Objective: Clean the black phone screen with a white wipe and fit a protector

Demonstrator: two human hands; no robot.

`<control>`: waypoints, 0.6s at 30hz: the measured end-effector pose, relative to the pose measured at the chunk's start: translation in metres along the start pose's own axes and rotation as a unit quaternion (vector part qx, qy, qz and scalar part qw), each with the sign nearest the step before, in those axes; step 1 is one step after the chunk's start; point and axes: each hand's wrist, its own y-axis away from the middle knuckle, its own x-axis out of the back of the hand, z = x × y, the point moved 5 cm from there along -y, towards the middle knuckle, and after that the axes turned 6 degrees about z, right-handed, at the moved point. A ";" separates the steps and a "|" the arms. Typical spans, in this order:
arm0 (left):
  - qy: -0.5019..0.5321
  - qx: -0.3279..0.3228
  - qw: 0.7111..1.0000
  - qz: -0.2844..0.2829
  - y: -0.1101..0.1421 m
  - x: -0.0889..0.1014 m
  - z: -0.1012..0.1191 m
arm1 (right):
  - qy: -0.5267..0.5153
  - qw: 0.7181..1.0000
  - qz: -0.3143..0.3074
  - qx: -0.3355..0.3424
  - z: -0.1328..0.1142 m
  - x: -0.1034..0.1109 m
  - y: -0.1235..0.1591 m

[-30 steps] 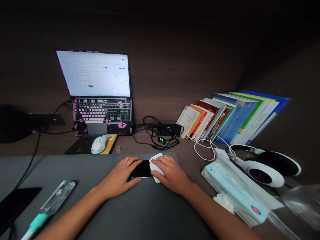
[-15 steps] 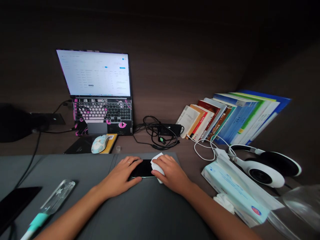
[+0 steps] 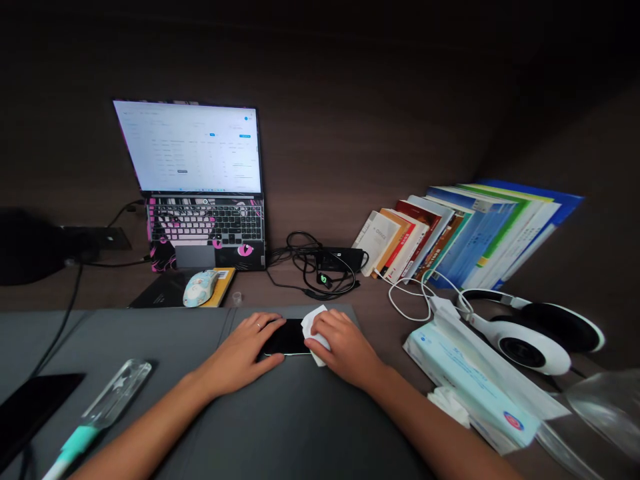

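A smartphone (image 3: 291, 339) with a dark screen lies flat on the grey desk mat (image 3: 290, 427). My left hand (image 3: 246, 350) grips its left end, thumb along the near edge and fingers along the far edge. Over the phone's right end, my right hand (image 3: 343, 343) presses a white tissue (image 3: 314, 325) against the screen. The fingers of that hand are bent around the tissue, and part of it sticks out below them. The right end of the phone is hidden under the tissue and hand.
Behind stand an open laptop (image 3: 205, 220), a mouse (image 3: 200, 288) and a tangle of black cables (image 3: 320, 273). To the right are leaning books (image 3: 450, 233), headphones (image 3: 530, 340) and a tissue pack (image 3: 470, 380). A clear-headed brush-like object (image 3: 115, 393) lies left.
My right hand's fingers have shifted slightly on the tissue, so more of the white shows. My left hand and the phone stay in place.
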 end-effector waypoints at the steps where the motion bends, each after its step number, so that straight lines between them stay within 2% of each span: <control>1: 0.000 -0.001 1.000 0.000 0.000 0.000 0.000 | 0.000 1.000 0.000 0.001 0.000 0.000 0.000; 7: 0.012 0.004 1.000 -0.008 -0.001 0.002 0.002 | 0.021 1.000 -0.016 -0.001 0.002 -0.003 0.001; 18: 0.019 0.012 1.000 -0.016 -0.001 0.001 0.001 | -0.015 0.999 -0.028 0.033 -0.002 -0.003 0.001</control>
